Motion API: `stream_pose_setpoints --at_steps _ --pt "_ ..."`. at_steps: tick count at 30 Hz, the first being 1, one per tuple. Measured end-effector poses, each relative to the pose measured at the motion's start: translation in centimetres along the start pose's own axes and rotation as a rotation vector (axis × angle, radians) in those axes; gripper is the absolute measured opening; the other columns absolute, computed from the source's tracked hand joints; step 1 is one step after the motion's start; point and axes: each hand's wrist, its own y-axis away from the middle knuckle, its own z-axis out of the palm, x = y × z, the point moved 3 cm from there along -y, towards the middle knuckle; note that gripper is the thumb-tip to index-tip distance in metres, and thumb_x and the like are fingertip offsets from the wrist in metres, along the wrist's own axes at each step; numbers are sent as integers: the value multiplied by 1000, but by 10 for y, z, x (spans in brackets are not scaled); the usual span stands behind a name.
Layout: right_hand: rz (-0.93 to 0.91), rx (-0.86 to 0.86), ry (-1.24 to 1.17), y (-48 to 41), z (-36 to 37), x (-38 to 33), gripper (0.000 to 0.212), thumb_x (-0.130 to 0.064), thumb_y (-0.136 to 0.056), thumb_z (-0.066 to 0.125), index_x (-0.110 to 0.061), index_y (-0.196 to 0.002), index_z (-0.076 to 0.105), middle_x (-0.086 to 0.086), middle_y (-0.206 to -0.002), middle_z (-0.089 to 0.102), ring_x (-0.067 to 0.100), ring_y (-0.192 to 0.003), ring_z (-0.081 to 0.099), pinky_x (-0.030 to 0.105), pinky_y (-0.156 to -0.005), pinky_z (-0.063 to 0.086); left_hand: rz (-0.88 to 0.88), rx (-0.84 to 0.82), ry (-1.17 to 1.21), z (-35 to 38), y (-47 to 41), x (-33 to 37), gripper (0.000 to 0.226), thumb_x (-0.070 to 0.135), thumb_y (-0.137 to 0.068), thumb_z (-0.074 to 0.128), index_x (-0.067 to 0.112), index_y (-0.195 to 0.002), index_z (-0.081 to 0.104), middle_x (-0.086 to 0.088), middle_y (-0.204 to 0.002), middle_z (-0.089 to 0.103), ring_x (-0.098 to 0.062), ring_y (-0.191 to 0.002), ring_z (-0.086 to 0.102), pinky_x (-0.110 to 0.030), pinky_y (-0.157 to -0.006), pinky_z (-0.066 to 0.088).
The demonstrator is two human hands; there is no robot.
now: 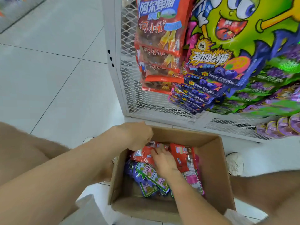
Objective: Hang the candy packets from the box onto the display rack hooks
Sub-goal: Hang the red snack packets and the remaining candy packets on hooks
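I see the box (215,168) open on top, its walls and loose packets (151,177) hemming in the left hand (138,135) and right hand (164,161). At upper right, hanging red packets (159,51) and blue packets (203,88) crowd the rack (129,88). The floor (56,70) at left lies open.

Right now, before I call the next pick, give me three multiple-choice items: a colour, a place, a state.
1. Leftmost packets hanging on the rack are: A red; B black; C grey.
2. The left hand and right hand are: A on the rack; B in the box; C on the floor.
3. The box is: A taped shut; B tipped over; C open on top.
Key: 1 A, red wrappers hang nearest the rack's post; 2 B, both hands are inside its walls; 3 C, its contents show from above.
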Motion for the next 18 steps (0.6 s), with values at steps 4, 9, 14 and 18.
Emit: stream_pose_setpoints --at_steps 4,9,14,18 --pt "51 47 73 -10 10 -9 38 -7 -82 73 -10 -119 73 17 -122 70 40 -125 61 47 -100 51 -65 -54 -36 -3 3 -3 25 10 -106 44 12 -117 66 -9 -110 68 -26 -83 58 -34 -69 49" --pt "97 328 -684 -6 -39 5 19 -20 -104 53 -25 -87 59 -7 -79 63 3 -69 58 24 -61 46 -141 -64 -33 -20 12 -6 37 -2 -96 49 10 -129 59 -12 -123 64 -33 -103 66 -41 -81 56" --pt "163 357 -1117 -4 -101 23 14 -30 -106 54 -24 -107 66 -15 -90 66 0 -80 59 25 -74 47 -203 130 -44 -28 12 -15 64 4 -98 60 12 -153 28 -12 -124 52 -38 -109 62 -47 -77 54" --pt "179 399 -1349 22 -153 41 39 -35 -107 56 -12 -138 61 -1 -134 66 15 -126 61 35 -106 49 -201 243 330 -40 17 -14 29 24 -104 63 13 -127 48 -10 -113 61 -35 -110 62 -38 -82 47"
